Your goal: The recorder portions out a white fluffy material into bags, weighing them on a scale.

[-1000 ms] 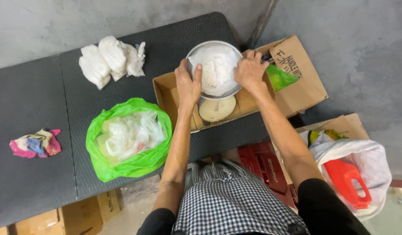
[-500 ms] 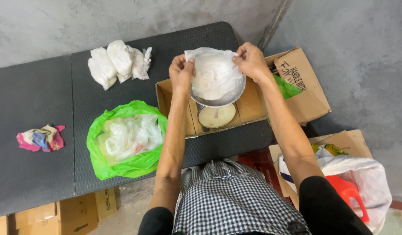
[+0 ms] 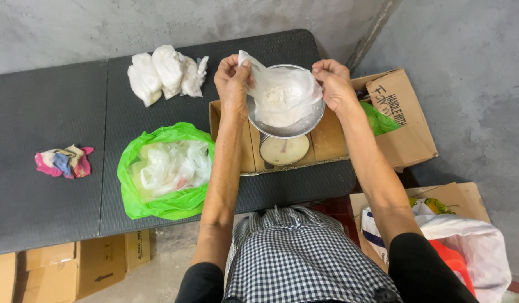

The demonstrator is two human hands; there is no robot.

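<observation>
Fingers of my left hand (image 3: 232,78) and right hand (image 3: 332,78) pinch the clear thin plastic bag of white powder (image 3: 282,98) over the round metal scale pan (image 3: 290,128).

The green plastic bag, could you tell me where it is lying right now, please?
In the head view, the green plastic bag lies open on the dark table, left of the left hand's forearm, below the white filled bags.

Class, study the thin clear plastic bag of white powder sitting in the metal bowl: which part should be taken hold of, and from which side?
Take the clear bag by its open top edge, one corner per hand, from above at the two sides, as the left hand and right hand do. Its soft film sags with the powder into the metal bowl, so only the rim gives a firm pinch.
</observation>
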